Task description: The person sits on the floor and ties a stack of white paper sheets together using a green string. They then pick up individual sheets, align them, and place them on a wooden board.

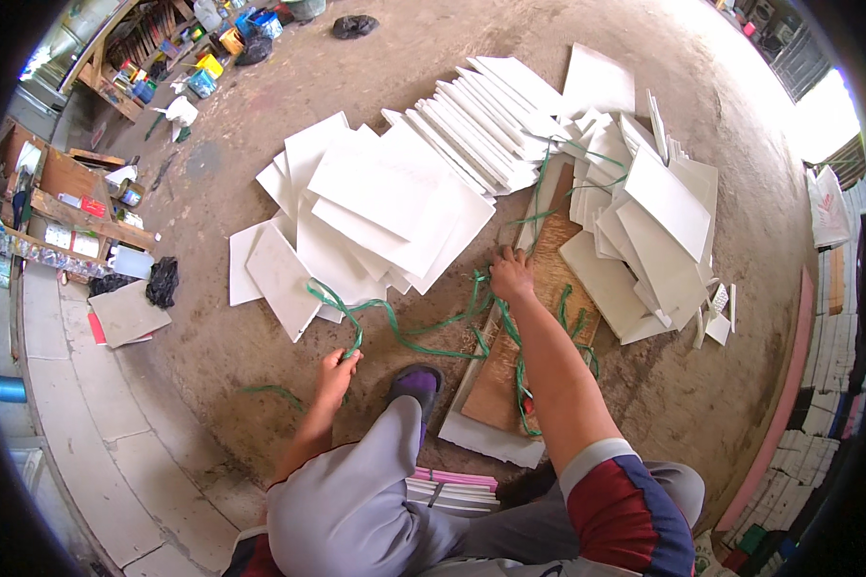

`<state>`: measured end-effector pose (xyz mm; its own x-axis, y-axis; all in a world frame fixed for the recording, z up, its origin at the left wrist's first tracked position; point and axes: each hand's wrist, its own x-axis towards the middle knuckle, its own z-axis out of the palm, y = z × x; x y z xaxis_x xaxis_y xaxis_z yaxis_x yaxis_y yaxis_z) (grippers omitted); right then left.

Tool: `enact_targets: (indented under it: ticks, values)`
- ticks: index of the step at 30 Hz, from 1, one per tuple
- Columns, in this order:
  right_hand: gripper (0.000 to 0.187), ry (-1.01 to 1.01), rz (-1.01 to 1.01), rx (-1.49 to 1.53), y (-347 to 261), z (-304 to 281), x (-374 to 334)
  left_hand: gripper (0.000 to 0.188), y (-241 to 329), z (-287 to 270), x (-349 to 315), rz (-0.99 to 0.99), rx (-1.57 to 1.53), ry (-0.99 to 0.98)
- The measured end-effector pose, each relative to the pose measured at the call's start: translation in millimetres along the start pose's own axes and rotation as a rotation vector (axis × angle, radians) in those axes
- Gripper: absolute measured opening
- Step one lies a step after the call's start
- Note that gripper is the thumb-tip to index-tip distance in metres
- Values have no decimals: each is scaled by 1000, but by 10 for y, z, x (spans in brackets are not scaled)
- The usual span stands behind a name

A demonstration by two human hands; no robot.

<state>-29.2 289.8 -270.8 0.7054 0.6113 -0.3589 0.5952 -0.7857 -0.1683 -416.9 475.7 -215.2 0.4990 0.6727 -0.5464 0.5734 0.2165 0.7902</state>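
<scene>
Green plastic string (409,343) loops loosely across the dirt floor between my two hands. My left hand (337,373) is closed, pinching a strand of it low over the floor, left of my shoe. My right hand (512,277) reaches out to the left edge of a long brown wooden board (539,317). Its fingers are curled over the string there, though the fingertips are partly hidden. More green strands cross the board, which lies on a pale panel (486,440). Left of the board spreads a pile of white flat panels (380,192).
A leaning row of white panels (471,125) lies farther off, and another heap (659,221) lies right of the board. A small bundled stack (452,489) sits between my legs. Paint cans and a wooden rack (77,207) stand at the left, near a tiled strip (96,404).
</scene>
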Motion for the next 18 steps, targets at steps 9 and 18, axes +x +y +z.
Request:
enact_targets:
  ticks: [9, 18]
  values:
    - [48, 392, 302, 430, 706, -1207, 767, 22, -112, -124, 58, 65, 20, 56]
    - [58, 1278, -31, 194, 362, -3341, 508, 19, -14, -150, -54, 177, -190, -78]
